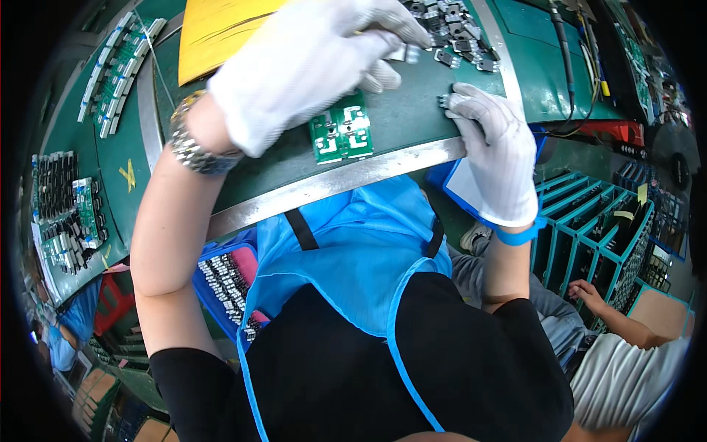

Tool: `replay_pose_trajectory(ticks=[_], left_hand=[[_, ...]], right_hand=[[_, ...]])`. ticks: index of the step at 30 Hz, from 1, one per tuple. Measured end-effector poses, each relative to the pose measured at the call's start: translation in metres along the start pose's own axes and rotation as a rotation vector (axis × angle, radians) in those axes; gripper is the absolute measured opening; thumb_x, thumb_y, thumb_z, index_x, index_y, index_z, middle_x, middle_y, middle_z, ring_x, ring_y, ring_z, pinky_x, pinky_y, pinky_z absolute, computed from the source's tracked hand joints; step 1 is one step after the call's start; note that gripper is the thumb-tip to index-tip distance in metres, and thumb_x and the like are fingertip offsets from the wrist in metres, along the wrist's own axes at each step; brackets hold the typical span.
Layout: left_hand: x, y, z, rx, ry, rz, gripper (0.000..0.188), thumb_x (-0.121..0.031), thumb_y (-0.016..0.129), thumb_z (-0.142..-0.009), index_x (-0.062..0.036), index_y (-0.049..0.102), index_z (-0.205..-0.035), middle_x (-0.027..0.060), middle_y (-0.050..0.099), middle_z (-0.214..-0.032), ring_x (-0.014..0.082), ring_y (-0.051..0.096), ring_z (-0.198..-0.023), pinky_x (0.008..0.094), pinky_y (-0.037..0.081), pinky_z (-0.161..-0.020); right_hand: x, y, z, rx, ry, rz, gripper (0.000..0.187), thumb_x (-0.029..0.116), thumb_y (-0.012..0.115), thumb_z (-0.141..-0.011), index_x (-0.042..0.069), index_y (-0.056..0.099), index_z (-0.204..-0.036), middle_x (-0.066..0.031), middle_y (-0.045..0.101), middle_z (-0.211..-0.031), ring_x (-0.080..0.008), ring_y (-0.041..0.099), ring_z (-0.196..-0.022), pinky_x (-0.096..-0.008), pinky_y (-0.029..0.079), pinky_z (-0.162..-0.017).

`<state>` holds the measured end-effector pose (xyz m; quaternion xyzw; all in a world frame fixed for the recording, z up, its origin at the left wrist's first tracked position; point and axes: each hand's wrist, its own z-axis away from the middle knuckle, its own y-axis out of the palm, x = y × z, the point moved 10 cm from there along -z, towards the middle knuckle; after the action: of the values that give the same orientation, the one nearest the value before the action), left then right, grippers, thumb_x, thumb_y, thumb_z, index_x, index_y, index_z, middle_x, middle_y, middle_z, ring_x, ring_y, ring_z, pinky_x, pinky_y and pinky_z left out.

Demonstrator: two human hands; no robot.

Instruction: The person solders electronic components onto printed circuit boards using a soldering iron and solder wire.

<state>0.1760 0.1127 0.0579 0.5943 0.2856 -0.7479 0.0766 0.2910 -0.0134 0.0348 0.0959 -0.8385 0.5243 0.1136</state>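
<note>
My left hand (pixel 317 70), in a white glove, reaches over the bench with its fingers closed on a small silvery electronic component (pixel 403 53). Below it, a green circuit board (pixel 343 131) lies flat near the bench's metal edge, partly covered by the hand. My right hand (pixel 495 144), also gloved, is at the bench edge to the right. Its thumb and fingers pinch a small transistor (pixel 444 101), of which only a bit shows. Just beyond both hands lies a loose pile of black transistors (pixel 460 33) with metal legs.
A yellow sheet (pixel 213 40) lies behind my left hand. Populated boards (pixel 121 74) stand at the far left. A soldering iron (pixel 563 62) hangs at the right. A blue tray (pixel 221 291) of components is beside my lap. Green racks (pixel 589 221) and a seated co-worker (pixel 626 368) are right.
</note>
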Motion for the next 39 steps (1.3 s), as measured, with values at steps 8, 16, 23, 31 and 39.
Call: replay_pose_trajectory(ticks=[8, 16, 23, 31, 39], left_hand=[[0.072, -0.061, 0.047, -0.182, -0.05, 0.06, 0.021, -0.014, 0.056, -0.1, -0.0006, 0.064, -0.115, 0.006, 0.069, -0.085, 0.0127, 0.068, -0.077, 0.0268, 0.054, -0.07], [0.078, -0.048, 0.059, -0.149, -0.058, -0.16, 0.027, -0.011, 0.067, -0.094, 0.0021, 0.068, -0.118, 0.0085, 0.073, -0.098, 0.0079, 0.067, -0.083, 0.0233, 0.054, -0.077], [0.071, -0.045, 0.06, -0.265, 0.056, -0.247, 0.026, -0.008, 0.07, -0.092, 0.0005, 0.069, -0.117, 0.0077, 0.075, -0.1, 0.0091, 0.07, -0.081, 0.0223, 0.057, -0.071], [0.057, -0.041, 0.062, -0.332, 0.222, -0.669, 0.025, -0.018, 0.075, -0.087, -0.0087, 0.073, -0.111, 0.0052, 0.074, -0.097, 0.0182, 0.071, -0.08, 0.0277, 0.057, -0.07], [0.053, -0.036, 0.066, -0.363, 0.281, -0.803, 0.023, -0.019, 0.076, -0.085, -0.0133, 0.074, -0.107, 0.004, 0.073, -0.096, 0.0249, 0.069, -0.081, 0.0313, 0.056, -0.072]], right_hand=[[0.03, -0.004, -0.024, -0.109, -0.052, -0.157, 0.024, 0.004, 0.077, -0.078, 0.01, 0.071, -0.101, -0.0058, 0.074, -0.1, -0.0254, 0.07, -0.089, -0.0332, 0.054, -0.08], [0.051, 0.034, -0.039, 0.044, -0.163, -0.154, 0.026, 0.004, 0.073, -0.08, 0.01, 0.072, -0.105, -0.0047, 0.073, -0.104, -0.0249, 0.068, -0.097, -0.0334, 0.052, -0.087], [0.051, 0.036, -0.04, 0.024, -0.172, -0.169, 0.027, 0.004, 0.074, -0.079, 0.01, 0.073, -0.104, -0.005, 0.073, -0.103, -0.0255, 0.068, -0.097, -0.0355, 0.052, -0.087], [0.054, 0.037, -0.037, -0.009, -0.21, -0.094, 0.032, 0.005, 0.075, -0.076, 0.014, 0.073, -0.106, -0.0014, 0.071, -0.106, -0.0214, 0.066, -0.1, -0.0351, 0.051, -0.086], [0.053, 0.036, -0.035, -0.033, -0.217, -0.102, 0.032, 0.006, 0.075, -0.076, 0.014, 0.073, -0.106, -0.0014, 0.07, -0.106, -0.0215, 0.066, -0.099, -0.0347, 0.052, -0.086]])
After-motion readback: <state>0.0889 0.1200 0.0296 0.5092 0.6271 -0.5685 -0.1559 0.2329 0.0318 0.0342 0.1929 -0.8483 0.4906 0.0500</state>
